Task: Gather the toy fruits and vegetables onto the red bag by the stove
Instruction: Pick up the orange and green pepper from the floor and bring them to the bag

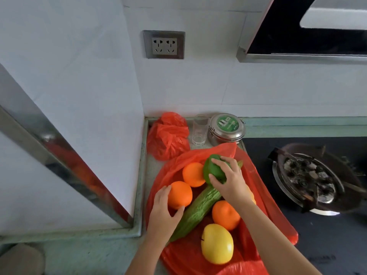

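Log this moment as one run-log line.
left hand: holds orange | right hand: holds green fruit | both over red bag

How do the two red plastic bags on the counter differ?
The near red bag lies spread flat with toy fruit on it; the far red bag sits bunched up in the corner beside the glass, with nothing on it. The near one looks bigger as laid out. Both are thin, glossy red plastic.

Pale green speckled countertop (142, 175) tucked into a wall corner, stove (317, 225) set in on the right. Directly on it: flat red bag (256, 171) spread out, 1 bunched-up red bag (168, 135) behind, clear glass (199, 129), round steel tin (226, 127) just beside it.
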`<state>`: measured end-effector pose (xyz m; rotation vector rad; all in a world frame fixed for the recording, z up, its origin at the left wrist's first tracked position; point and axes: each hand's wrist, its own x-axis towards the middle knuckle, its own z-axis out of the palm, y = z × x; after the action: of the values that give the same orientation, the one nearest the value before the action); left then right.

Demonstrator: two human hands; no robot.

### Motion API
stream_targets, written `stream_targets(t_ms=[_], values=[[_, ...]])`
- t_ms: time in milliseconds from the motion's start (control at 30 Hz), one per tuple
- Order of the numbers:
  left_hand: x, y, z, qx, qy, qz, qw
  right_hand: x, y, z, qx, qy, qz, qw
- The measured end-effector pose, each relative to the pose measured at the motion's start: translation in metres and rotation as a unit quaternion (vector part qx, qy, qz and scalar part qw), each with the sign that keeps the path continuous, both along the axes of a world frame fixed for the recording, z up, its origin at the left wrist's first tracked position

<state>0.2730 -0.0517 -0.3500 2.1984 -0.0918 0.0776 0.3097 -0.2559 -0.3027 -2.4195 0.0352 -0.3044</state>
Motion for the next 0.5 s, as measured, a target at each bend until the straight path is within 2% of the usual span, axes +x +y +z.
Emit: stream_targets(t_ms=[400,500], values=[[0.011,-0.008,0.001,-0.002,-0.054,-0.017,0.998,0.02,-0.004,-0.013,-0.015,0.022,0.021,0.999],[0.012,-0.01,0.007,0.024,-0.08,-0.024,0.996,0.022,0.001,-0.014,-0.023,0.036,0.022,0.999]])
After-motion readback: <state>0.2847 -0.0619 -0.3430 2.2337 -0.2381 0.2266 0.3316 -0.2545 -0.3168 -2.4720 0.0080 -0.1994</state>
